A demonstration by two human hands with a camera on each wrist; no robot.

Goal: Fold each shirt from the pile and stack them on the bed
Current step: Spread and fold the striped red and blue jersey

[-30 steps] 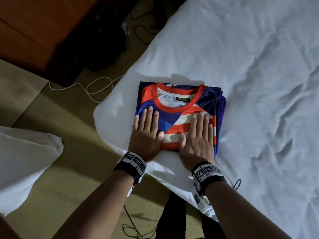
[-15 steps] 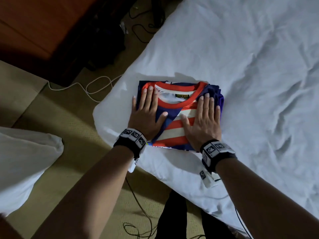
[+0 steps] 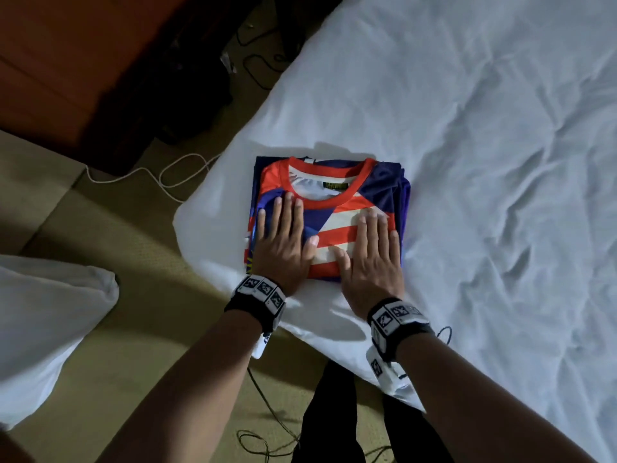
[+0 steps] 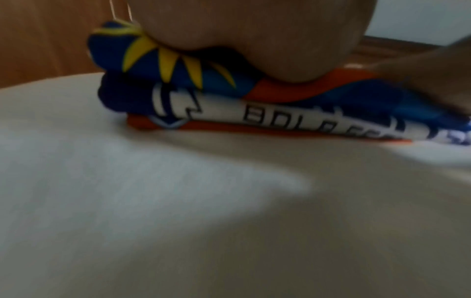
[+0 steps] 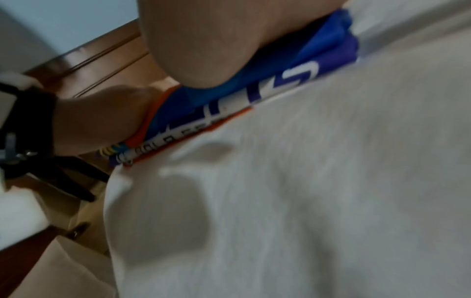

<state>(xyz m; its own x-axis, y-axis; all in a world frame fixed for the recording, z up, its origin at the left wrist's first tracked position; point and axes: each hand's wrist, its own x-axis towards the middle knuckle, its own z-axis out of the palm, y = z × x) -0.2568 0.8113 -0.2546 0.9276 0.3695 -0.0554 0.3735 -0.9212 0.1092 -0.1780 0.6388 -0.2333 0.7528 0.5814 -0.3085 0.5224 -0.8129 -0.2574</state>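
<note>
A folded shirt [image 3: 337, 208] with red collar, navy panels and red and white stripes lies on the near corner of the white bed [image 3: 467, 128]. My left hand [image 3: 283, 242] presses flat on its left half, fingers straight. My right hand [image 3: 372, 259] lies flat on its right half, fingers straight. In the left wrist view the folded layers [image 4: 254, 104] show edge-on under my palm, with yellow rays and white lettering. The right wrist view shows the same folded edge [image 5: 254, 94] under my right palm. No other shirts or pile are in view.
The bed sheet is wrinkled to the right [image 3: 500, 228]. A white pillow [image 3: 43, 329] lies on the tan floor at the left. White cable [image 3: 160, 175] and dark cables [image 3: 267, 422] run on the floor. Dark wooden furniture [image 3: 83, 61] stands at the far left.
Both hands slid up the shirt toward the collar, then back down toward its near edge, staying flat on it. The shirt stayed in place.
</note>
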